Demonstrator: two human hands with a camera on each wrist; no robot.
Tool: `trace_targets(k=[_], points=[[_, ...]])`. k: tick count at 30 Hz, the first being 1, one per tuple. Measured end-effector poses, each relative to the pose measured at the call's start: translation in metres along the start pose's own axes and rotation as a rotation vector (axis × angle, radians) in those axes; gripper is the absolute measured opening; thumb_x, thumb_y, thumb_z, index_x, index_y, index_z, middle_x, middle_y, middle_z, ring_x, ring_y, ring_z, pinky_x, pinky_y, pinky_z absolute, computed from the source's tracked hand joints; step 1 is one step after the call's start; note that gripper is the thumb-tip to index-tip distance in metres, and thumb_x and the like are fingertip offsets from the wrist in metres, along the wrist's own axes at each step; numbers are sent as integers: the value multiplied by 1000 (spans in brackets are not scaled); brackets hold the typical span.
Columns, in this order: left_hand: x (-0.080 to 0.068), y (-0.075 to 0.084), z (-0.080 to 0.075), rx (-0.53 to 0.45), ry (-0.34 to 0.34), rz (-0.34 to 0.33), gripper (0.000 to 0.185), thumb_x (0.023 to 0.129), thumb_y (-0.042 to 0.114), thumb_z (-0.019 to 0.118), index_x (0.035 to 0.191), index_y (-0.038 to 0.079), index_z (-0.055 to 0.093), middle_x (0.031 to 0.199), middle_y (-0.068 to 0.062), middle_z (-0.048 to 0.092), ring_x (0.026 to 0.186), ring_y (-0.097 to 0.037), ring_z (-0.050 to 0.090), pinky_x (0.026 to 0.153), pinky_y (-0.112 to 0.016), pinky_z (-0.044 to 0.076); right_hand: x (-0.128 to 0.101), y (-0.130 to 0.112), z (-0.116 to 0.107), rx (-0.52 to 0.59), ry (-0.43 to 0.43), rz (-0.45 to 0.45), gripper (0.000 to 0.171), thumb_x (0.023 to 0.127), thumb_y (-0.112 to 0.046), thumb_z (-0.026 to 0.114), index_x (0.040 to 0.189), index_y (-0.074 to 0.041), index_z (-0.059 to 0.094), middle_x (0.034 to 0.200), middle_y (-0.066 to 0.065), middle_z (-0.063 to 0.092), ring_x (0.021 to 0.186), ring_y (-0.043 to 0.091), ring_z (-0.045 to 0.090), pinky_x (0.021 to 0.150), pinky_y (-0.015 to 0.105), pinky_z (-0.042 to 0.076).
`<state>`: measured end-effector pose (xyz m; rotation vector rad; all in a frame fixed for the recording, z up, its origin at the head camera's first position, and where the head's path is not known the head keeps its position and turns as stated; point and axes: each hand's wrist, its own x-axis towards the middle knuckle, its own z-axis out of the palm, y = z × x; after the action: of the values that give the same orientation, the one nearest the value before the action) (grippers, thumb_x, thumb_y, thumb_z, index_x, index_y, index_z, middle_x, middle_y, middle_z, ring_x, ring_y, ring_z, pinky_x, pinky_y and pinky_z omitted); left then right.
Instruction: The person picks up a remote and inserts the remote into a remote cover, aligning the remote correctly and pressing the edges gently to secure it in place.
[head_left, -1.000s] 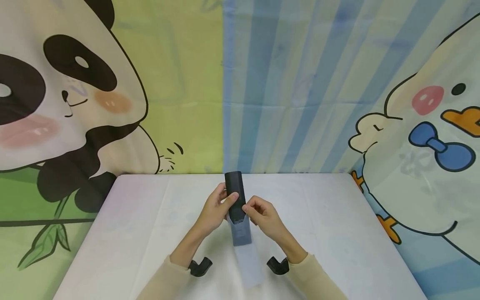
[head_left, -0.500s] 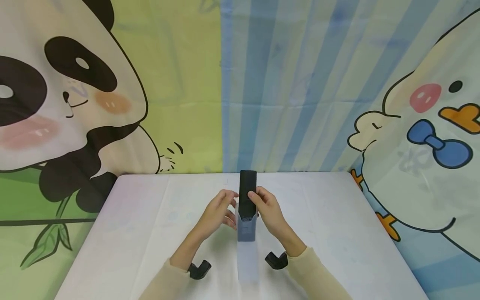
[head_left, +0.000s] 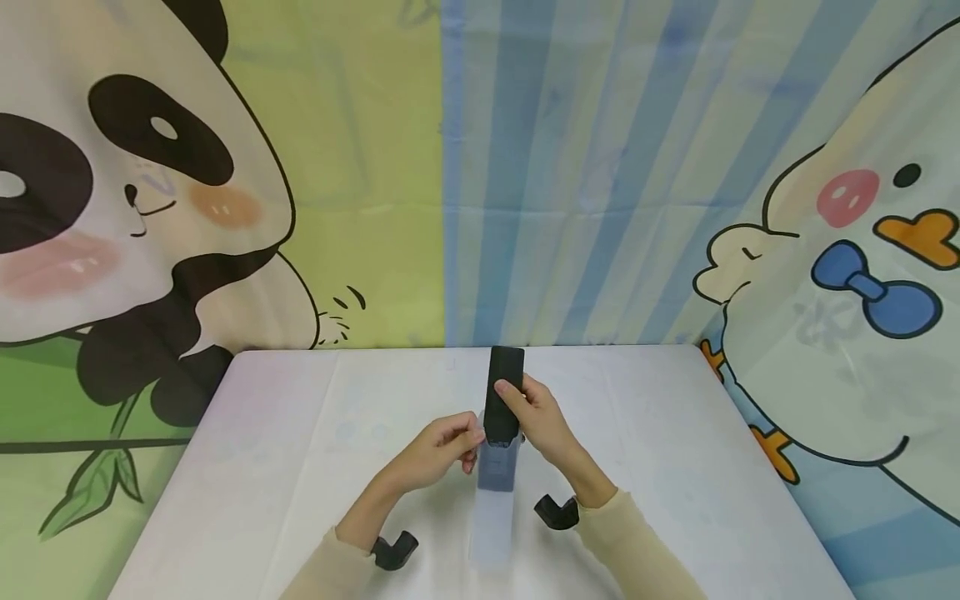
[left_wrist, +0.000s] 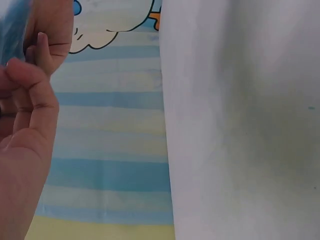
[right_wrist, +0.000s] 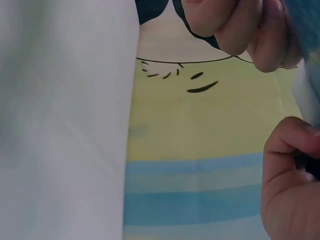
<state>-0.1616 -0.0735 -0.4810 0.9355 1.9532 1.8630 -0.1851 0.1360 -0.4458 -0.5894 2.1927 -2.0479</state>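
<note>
Behind white table (head_left: 285,467), cartoon backdrop (head_left: 315,167)

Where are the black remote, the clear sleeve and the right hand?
black remote (head_left: 505,375), head view, on its bare upper half above the fingers.
clear sleeve (head_left: 492,525), head view, on its empty lower part near the table.
right hand (head_left: 542,423), head view, on the back of the hand.

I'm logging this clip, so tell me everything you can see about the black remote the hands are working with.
The black remote is a slim, matte, plastic-looking bar, standing nearly upright above the white table. Its lower end sits inside a translucent bluish sleeve, its upper half bare. The right hand grips its side; the left hand pinches the sleeve's rim. No buttons are discernible.
</note>
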Motion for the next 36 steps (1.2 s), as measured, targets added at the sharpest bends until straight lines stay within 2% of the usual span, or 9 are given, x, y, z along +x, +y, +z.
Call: trace_targets(k=[4, 9, 12, 19, 23, 26, 29, 32, 36], points=[[1, 1, 2, -64, 71, 36, 23, 107, 13, 50, 85, 5, 53, 76, -8, 52, 68, -17, 54, 64, -32, 52, 1, -7, -4, -99, -74, -17, 24, 106, -24, 53, 105, -1, 59, 74, 6, 58, 45, 19, 43, 38, 27, 36], [3, 5, 1, -61, 119, 61, 24, 106, 12, 50, 84, 5, 53, 77, -6, 52, 69, -16, 53, 64, -30, 51, 0, -8, -5, -25, -164, 47, 29, 107, -24, 52, 115, 4, 56, 77, 7, 59, 51, 14, 49, 44, 24, 40], [3, 7, -1, -35, 123, 56, 24, 106, 12, 50, 83, 6, 54, 75, -6, 52, 68, -16, 53, 62, -30, 50, -3, -7, -4, -5, -193, 63, 28, 107, -21, 52, 114, 6, 55, 80, 7, 59, 54, 12, 50, 46, 23, 40], [6, 7, -1, -21, 121, 70, 22, 105, 11, 53, 83, 9, 56, 75, -8, 53, 68, -19, 54, 63, -32, 51, -3, -6, -4, -22, -192, 24, 28, 107, -23, 51, 109, 4, 55, 74, 5, 56, 49, 10, 42, 43, 22, 35], [8, 6, 1, 11, 119, 22, 18, 102, 12, 60, 85, 7, 57, 77, -7, 57, 70, -22, 60, 67, -36, 54, -6, 0, -5, 11, -157, 58, 28, 108, -24, 47, 105, 3, 55, 73, 4, 58, 48, 11, 43, 40, 23, 33], [10, 6, 0, 3, 167, -47, 18, 98, 17, 67, 98, 6, 53, 82, -8, 62, 72, -25, 65, 71, -42, 57, -7, 4, -4, 36, -134, 55, 31, 109, -25, 46, 104, 4, 55, 75, 4, 60, 50, 11, 46, 40, 24, 33], [11, 8, -1, -18, 203, -92, 40, 95, 20, 72, 124, 10, 47, 85, -10, 66, 71, -25, 67, 72, -44, 57, -7, 5, -3, 50, -133, 44, 33, 109, -26, 46, 109, 5, 56, 77, 6, 61, 53, 12, 47, 42, 25, 34], [12, 9, -4, 1, 187, -97, 63, 95, 20, 72, 146, 21, 36, 84, -9, 67, 67, -22, 65, 69, -38, 56, -7, 6, -2, 37, -147, 49, 35, 109, -28, 46, 114, 5, 57, 80, 8, 61, 56, 13, 47, 45, 25, 36], [13, 11, -7, 13, 143, -95, 79, 94, 21, 73, 156, 33, 26, 76, -8, 64, 57, -18, 58, 60, -32, 51, -9, 8, -1, 38, -163, 77, 37, 108, -31, 48, 122, 2, 56, 88, 9, 60, 60, 15, 50, 50, 25, 42]])
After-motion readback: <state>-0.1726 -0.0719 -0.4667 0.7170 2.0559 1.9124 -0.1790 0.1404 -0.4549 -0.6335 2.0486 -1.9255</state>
